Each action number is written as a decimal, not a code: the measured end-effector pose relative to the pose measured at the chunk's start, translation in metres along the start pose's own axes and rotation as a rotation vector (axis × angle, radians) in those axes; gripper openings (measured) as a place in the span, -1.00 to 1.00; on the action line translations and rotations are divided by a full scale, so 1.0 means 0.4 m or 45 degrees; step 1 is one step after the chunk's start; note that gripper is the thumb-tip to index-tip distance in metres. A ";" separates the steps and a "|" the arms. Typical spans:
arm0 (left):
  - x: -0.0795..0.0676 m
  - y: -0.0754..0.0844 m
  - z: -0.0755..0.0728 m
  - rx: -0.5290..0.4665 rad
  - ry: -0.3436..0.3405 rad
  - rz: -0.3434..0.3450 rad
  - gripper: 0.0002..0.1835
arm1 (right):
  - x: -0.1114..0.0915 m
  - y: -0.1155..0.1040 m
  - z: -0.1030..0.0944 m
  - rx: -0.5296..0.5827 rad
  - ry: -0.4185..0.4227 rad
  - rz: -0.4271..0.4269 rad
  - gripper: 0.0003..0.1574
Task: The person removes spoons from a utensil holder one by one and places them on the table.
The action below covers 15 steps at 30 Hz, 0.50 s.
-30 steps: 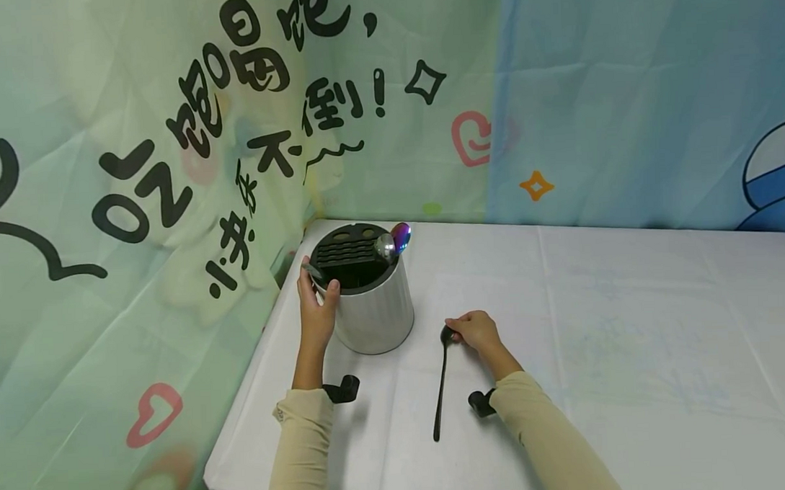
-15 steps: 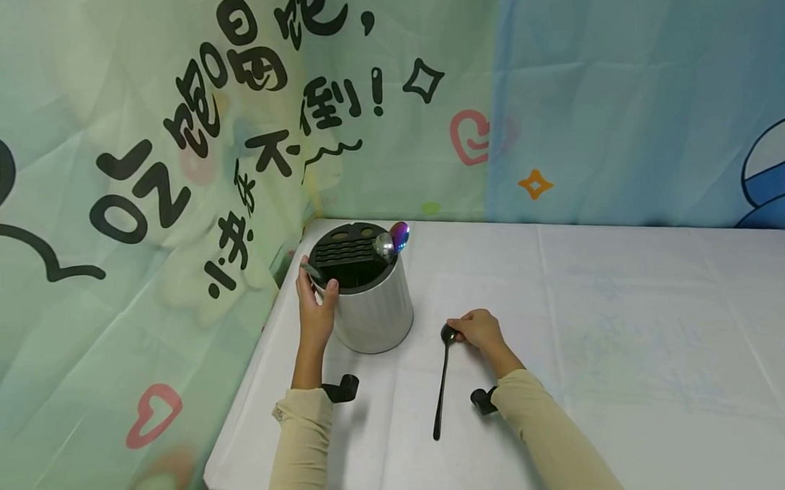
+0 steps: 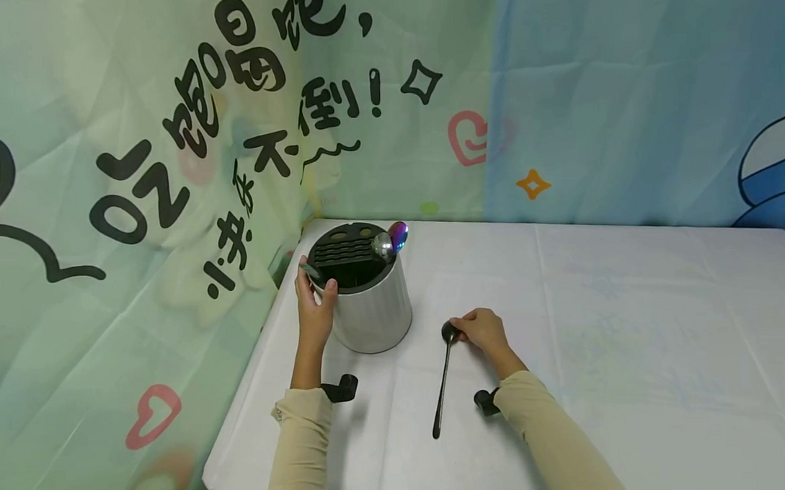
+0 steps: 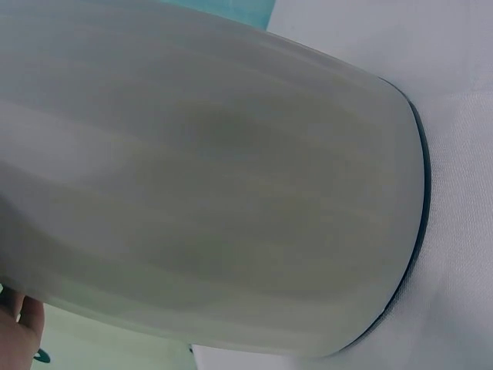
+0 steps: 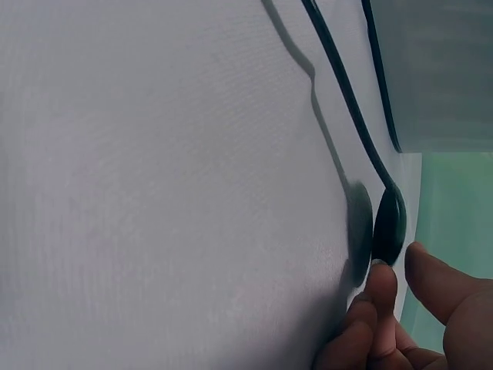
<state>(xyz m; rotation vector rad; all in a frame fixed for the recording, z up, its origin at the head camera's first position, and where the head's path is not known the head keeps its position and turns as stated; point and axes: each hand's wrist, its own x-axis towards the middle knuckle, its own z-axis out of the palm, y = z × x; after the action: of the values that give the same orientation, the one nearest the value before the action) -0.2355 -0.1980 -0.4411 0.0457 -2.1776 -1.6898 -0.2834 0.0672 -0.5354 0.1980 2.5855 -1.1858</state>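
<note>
A silver utensil holder [image 3: 373, 319] with a black slotted top stands at the table's back left; its smooth side fills most of the left wrist view. My left hand [image 3: 313, 316] holds it at the left rim, thumb in front and fingers round the far side. A long-handled dark spoon [image 3: 449, 332] lies to the right of the holder, its handle toward me. At the edge of its bowl, the thumb and forefinger of my right hand [image 3: 486, 330] pinch it. The right wrist view shows the spoon's handle [image 5: 344, 81] apart from its shadow.
A silver spoon [image 3: 382, 247] and a rainbow-coloured spoon [image 3: 399, 235] stick out of the holder's right side. Another spoon [image 3: 312, 272] leans at its left rim, by my left fingers. White cloth covers the table [image 3: 629, 338]; printed curtains [image 3: 595, 108] hang behind and on the left.
My right hand and the spoon's bowl have shifted slightly to the right and away from me, while the handle end stays almost in place. My left hand keeps its hold on the holder.
</note>
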 end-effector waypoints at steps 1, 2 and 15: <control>0.000 0.000 0.000 0.001 0.002 0.001 0.08 | 0.000 0.001 -0.001 -0.004 0.008 -0.003 -0.54; 0.001 0.000 0.000 0.002 0.003 0.001 0.09 | 0.001 0.002 -0.003 -0.010 0.015 -0.005 -0.53; 0.003 -0.004 -0.001 0.001 0.000 -0.003 0.06 | 0.010 0.004 -0.023 -0.028 0.057 -0.034 -0.50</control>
<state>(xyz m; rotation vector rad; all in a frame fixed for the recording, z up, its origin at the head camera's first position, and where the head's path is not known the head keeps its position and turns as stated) -0.2366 -0.1991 -0.4422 0.0488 -2.1789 -1.6906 -0.2888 0.0752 -0.5319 0.1878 2.6467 -1.1742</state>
